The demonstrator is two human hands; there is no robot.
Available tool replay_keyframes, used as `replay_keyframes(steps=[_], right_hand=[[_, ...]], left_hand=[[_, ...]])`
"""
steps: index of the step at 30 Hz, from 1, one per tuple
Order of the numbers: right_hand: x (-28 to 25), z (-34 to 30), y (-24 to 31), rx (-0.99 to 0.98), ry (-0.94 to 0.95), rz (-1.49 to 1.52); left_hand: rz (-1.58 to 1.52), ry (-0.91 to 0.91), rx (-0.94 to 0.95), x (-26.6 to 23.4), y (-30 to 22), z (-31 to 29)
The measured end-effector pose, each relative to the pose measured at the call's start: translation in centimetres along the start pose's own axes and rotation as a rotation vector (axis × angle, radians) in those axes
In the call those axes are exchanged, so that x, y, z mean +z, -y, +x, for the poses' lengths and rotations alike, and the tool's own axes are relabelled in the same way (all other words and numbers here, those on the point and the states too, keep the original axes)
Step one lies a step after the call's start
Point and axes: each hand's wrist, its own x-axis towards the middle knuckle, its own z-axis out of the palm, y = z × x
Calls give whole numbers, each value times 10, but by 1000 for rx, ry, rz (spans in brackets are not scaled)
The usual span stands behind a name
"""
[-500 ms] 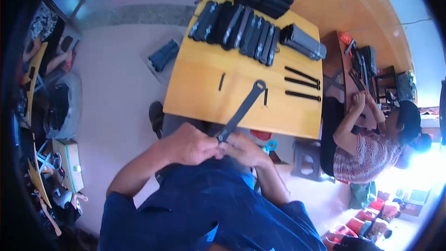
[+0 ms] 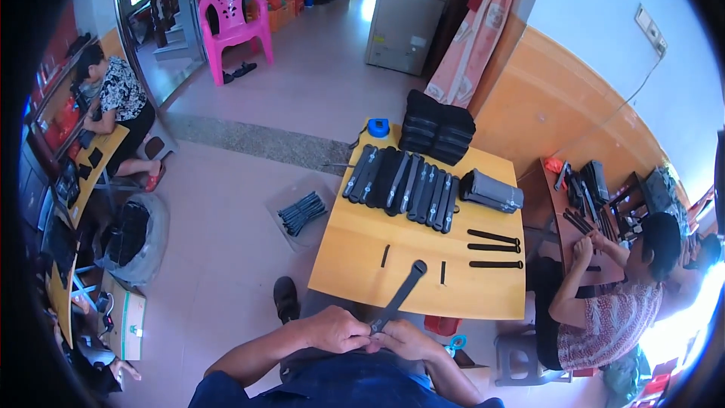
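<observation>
Your left hand (image 2: 332, 330) and right hand (image 2: 405, 338) hide the near end of the black strap (image 2: 399, 297); fingertip grip unreadable.

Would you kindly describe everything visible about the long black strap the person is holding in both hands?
The long black strap is a flat, narrow band, seemingly fabric or rubber, with a rounded wider tip. It slants up and rightward from the hands, its tip over the near edge of the yellow wooden table. The left hand and right hand pinch its lower end together.
</observation>
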Motion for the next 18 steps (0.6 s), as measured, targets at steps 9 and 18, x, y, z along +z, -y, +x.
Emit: replay_keyframes(steps=[9,18], right_hand=[[7,-4,13,-83,144,49],[-19,5,35,-105,255,-330]], left_hand=[[-656,56,102,20,1,-14],[-743,94,127,28,9,-13]])
